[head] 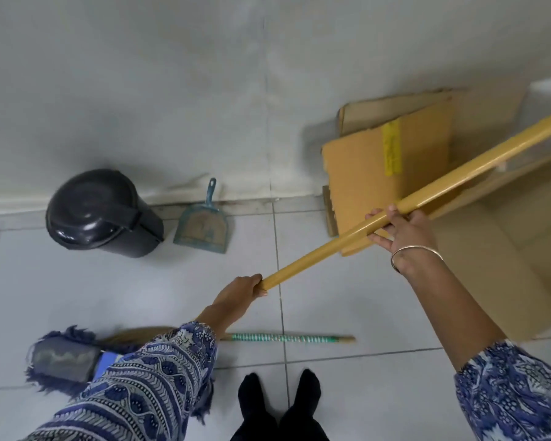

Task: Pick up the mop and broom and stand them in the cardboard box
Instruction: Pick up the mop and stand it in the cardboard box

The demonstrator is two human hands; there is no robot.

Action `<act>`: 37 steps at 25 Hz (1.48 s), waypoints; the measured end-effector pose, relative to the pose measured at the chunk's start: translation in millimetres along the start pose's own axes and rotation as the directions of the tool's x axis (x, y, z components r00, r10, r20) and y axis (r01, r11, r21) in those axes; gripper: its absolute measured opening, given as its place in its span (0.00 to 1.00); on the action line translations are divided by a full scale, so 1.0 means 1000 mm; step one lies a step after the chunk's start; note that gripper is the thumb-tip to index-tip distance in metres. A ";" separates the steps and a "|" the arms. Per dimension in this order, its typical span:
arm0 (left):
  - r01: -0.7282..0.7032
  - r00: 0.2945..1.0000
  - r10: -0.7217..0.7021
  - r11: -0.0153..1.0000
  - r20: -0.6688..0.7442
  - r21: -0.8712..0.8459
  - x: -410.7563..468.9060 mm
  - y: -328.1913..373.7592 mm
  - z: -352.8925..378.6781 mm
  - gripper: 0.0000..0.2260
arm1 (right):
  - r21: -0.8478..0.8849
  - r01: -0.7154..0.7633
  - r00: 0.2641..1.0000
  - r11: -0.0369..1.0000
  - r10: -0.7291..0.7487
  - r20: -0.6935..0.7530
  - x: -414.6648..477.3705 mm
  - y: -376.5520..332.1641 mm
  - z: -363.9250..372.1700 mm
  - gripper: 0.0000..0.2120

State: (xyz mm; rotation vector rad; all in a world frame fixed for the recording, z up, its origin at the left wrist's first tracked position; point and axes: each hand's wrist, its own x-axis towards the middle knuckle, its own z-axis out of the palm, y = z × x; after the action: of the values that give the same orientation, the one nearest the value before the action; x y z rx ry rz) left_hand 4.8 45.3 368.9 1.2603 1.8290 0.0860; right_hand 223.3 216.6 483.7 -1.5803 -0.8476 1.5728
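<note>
risk lies in the long yellow wooden mop handle [420,198], gripped by both hands, left [240,292] and right [401,232], being swung against the brown cardboard box [372,173]; the straw broom [287,338] is left on the floor.
</note>
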 end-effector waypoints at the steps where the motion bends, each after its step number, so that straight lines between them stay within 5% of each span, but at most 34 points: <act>1: -0.039 0.999 0.039 0.999 -0.019 0.003 -0.013 0.018 -0.017 0.09 | -0.010 0.045 0.999 0.999 -0.045 0.009 -0.016 -0.031 0.000 0.04; 12: -0.353 0.915 0.324 0.932 -0.242 -0.087 -0.086 0.256 -0.095 0.08 | -0.045 0.506 0.856 0.861 -0.495 0.151 -0.134 -0.305 -0.081 0.08; 17: -0.408 0.882 0.390 0.913 -0.264 -0.016 -0.064 0.369 -0.062 0.18 | -0.044 0.561 0.812 0.827 -0.539 0.224 -0.135 -0.365 -0.157 0.04; 22: -0.440 0.863 0.401 0.895 -0.307 -0.069 -0.047 0.503 -0.014 0.06 | -0.094 0.630 0.757 0.771 -0.583 0.295 -0.113 -0.418 -0.249 0.05; 25: -0.443 0.858 0.372 0.885 -0.355 -0.142 -0.031 0.569 0.009 0.07 | -0.166 0.670 0.731 0.724 -0.602 0.321 -0.093 -0.443 -0.291 0.04; 37: -0.317 0.911 0.189 0.889 -0.366 -0.330 0.125 0.712 0.061 0.10 | -0.273 0.672 0.728 0.688 -0.547 0.413 0.079 -0.486 -0.376 0.06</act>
State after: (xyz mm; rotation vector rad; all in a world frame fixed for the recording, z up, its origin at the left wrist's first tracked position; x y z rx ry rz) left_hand 547.5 461.5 612.0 1.2459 1.7864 0.8070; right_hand 623.1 513.2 852.3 -1.1082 -1.7729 1.1735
